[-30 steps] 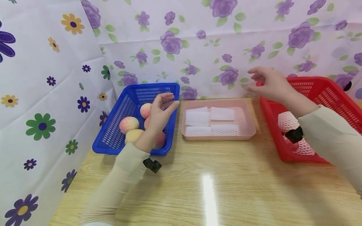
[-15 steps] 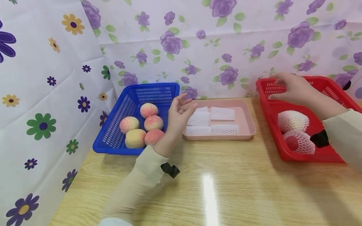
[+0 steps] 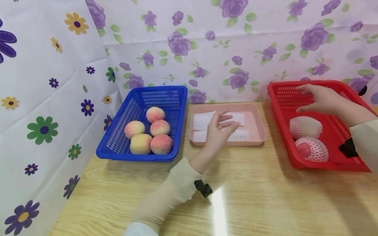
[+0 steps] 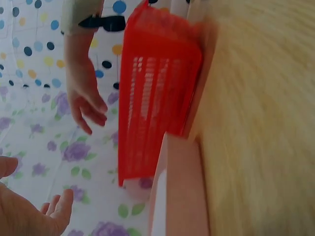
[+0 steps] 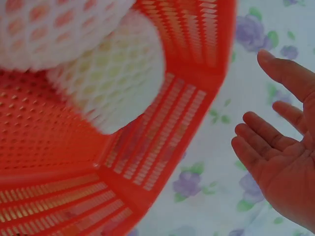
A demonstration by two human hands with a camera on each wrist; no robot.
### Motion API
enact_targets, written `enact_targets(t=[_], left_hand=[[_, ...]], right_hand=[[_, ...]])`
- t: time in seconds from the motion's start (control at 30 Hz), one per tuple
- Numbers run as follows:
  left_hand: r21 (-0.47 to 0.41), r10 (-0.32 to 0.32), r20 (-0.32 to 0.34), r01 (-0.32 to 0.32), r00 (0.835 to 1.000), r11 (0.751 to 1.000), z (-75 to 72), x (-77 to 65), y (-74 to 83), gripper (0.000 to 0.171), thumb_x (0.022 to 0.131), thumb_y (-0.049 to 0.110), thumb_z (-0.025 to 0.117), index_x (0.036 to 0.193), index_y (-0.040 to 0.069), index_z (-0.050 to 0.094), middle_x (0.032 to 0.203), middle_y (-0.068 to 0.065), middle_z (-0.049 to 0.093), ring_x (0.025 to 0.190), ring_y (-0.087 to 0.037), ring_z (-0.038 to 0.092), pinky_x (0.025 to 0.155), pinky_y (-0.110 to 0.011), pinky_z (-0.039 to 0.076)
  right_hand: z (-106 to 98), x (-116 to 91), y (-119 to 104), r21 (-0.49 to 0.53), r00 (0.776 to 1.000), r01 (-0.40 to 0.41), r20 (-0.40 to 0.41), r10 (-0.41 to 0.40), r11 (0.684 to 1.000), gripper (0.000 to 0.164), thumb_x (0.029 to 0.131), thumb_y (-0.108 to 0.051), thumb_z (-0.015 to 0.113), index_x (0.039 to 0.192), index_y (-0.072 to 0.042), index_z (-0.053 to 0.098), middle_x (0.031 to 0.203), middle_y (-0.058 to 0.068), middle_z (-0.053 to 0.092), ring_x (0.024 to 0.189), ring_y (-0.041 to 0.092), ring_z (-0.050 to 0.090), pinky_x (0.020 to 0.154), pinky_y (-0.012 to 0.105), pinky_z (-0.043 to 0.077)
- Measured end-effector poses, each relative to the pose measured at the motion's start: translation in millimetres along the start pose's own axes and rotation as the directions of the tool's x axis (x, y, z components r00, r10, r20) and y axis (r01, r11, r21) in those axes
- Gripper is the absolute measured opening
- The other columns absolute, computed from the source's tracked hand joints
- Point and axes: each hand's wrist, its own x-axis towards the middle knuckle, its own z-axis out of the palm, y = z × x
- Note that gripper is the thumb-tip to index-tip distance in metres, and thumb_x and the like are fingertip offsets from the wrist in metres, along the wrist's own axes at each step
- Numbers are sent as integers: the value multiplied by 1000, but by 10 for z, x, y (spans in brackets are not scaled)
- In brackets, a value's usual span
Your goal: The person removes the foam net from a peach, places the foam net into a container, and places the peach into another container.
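My left hand (image 3: 219, 131) hovers over the pink tray (image 3: 258, 131), fingers relaxed and nothing in them. Several white foam net sleeves (image 3: 203, 122) lie flat in that tray, partly hidden by the hand. Above the red basket (image 3: 282, 131) is my right hand (image 3: 323, 100), its thumb spread from its fingers and holding nothing. Two peaches in foam nets lie below it in the basket: a pale netted peach (image 3: 305, 127) and a pinker netted peach (image 3: 312, 149). In the right wrist view the right hand (image 5: 283, 147) shows an empty palm beside the basket rim.
At the left stands a blue basket (image 3: 103, 154) with several bare peaches (image 3: 160, 144) in it. Flowered cloth (image 3: 206, 49) hangs behind and to the left of the wooden table (image 3: 251, 190). Both baskets have raised rims.
My left hand has moved right, from over the blue basket to over the pink tray. My right hand has moved right and slightly down, from the red basket's left rim to above its inside.
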Motion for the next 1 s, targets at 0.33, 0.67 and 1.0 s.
enact_targets(t=[0.33,0.67,1.0], left_hand=[[-20,-88,104,91,991,996,490,-176,-190,51,82,4,72,129,8,53,118,-6,59,109,-24,61,80,-19,54],[-51,-208,119,215,971,975,908,-316,-396,51,79,5,75,125,16,57,104,17,58,93,3,60,74,-12,52],[-236,-332,208,377,920,896,1197,-366,-547,57,78,-9,71,127,16,56,103,5,62,89,-13,64,68,-33,60]], right_hand=[[131,-16,360,53,999,-4,43,2,999,96,73,-37,81,145,0,29,139,35,33,123,54,31,90,74,34],[277,-42,539,80,996,-19,83,12,997,105,65,-42,85,145,-2,29,139,34,33,120,55,34,87,73,39],[334,-56,590,49,995,3,98,-8,999,95,68,-34,84,140,3,33,135,37,37,117,56,38,85,70,43]])
